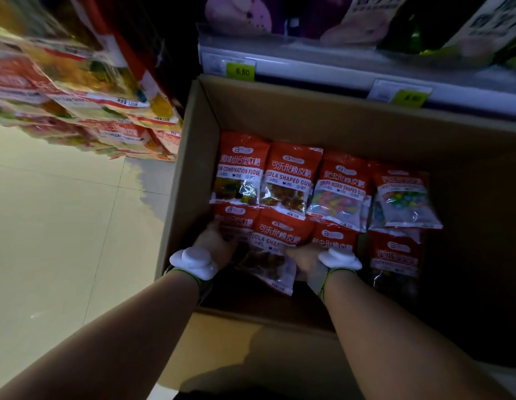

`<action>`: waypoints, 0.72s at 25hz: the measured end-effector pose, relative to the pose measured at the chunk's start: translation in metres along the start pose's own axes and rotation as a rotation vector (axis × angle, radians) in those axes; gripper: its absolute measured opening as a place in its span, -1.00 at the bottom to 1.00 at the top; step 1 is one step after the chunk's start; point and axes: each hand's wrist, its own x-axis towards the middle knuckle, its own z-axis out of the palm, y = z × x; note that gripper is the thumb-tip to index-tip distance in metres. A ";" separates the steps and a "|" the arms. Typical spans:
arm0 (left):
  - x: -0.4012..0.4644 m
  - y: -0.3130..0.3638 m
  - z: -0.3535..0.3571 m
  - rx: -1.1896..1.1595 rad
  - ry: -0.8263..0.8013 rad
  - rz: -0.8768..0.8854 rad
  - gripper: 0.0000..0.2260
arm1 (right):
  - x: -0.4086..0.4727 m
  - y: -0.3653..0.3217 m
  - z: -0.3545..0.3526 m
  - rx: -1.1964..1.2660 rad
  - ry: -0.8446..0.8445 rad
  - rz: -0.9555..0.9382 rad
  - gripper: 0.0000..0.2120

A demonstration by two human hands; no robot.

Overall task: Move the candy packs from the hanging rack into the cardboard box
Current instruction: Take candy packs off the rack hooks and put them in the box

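Cola gum pack point(272, 249), red-topped with a clear window, is held low inside the cardboard box point(193, 134); left hand point(213, 243) and right hand point(304, 256) fingers are clamped on its sides.

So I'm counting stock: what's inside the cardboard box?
The cardboard box holds red candy packs in two rows of four. Both hands, left and right, grip the near cola pack. Anything beneath the packs is covered.
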 end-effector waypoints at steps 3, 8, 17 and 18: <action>-0.016 0.011 -0.001 -0.266 -0.038 -0.066 -0.50 | -0.023 -0.003 -0.004 0.077 -0.103 -0.019 -0.86; -0.042 0.029 -0.009 -0.857 -0.258 -0.195 -0.49 | -0.059 -0.009 -0.014 0.272 -0.133 -0.146 -0.85; -0.037 0.031 -0.007 -0.889 0.006 -0.149 -0.92 | -0.038 -0.031 0.010 0.371 0.120 -0.176 -0.58; -0.032 0.030 -0.009 -0.849 0.042 -0.117 -0.89 | -0.029 -0.030 0.012 0.332 0.138 -0.161 -0.75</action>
